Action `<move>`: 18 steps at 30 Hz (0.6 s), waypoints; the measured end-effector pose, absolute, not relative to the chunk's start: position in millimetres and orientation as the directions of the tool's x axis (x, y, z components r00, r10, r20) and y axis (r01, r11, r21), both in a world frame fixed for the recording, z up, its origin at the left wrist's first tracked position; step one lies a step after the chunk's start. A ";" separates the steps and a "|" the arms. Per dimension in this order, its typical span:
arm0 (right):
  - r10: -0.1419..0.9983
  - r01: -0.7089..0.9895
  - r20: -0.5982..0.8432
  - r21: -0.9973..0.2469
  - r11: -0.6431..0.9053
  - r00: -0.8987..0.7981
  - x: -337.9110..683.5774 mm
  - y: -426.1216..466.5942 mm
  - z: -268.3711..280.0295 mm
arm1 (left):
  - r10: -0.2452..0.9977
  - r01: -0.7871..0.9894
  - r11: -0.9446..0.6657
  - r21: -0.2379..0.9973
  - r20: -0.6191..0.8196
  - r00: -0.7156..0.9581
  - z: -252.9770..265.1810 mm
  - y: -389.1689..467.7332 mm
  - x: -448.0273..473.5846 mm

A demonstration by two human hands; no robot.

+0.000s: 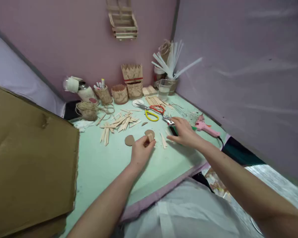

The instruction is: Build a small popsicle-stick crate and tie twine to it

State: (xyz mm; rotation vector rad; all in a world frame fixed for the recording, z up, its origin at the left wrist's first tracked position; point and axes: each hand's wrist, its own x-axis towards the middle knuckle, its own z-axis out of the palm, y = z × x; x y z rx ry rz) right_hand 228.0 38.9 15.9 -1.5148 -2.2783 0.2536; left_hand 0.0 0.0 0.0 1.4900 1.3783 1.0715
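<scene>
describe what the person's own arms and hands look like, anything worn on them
The left forearm and right forearm are bare, with no sleeve showing in the frame. Both taper smoothly to slim wrists. The left hand and right hand are ungloved; I can make out no watch, bracelet or ring. Nail details are too small to tell.

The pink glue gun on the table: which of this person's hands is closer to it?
Right. The right hand is just left of the pink glue gun, not holding it; the left hand, holding a small wooden piece, is farther left.
</scene>
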 end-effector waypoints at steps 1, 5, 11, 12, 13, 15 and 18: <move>0.882 0.798 0.175 -0.377 0.471 -0.438 226.6 36.4 17.2 | 0.998 0.267 -0.044 0.963 0.031 0.052 -0.5 1.3 -0.5; 0.791 0.696 0.053 -0.442 0.566 -0.610 220.2 31.3 20.6 | 0.988 0.093 0.092 0.991 -0.103 0.117 0.3 4.5 -1.8; 0.845 0.746 -0.005 -0.473 0.469 -0.534 215.0 35.6 19.4 | 0.940 -0.121 0.300 0.946 -0.272 0.205 10.3 2.5 -2.8; 0.853 0.747 0.007 -0.478 0.462 -0.522 214.9 35.1 20.4 | 0.929 -0.138 0.331 0.933 -0.297 0.221 12.0 2.3 -3.5; 0.857 0.742 0.027 -0.487 0.460 -0.514 214.8 33.8 22.1 | 0.912 -0.155 0.372 0.915 -0.330 0.242 13.6 2.2 -4.3; 0.855 0.701 0.087 -0.533 0.474 -0.511 213.9 28.6 27.7 | 0.860 -0.183 0.475 0.861 -0.410 0.304 16.2 2.4 -6.7; 0.835 0.557 0.179 -0.671 0.490 -0.520 209.2 16.4 37.2 | 0.761 -0.203 0.607 0.768 -0.488 0.427 18.2 3.2 -11.2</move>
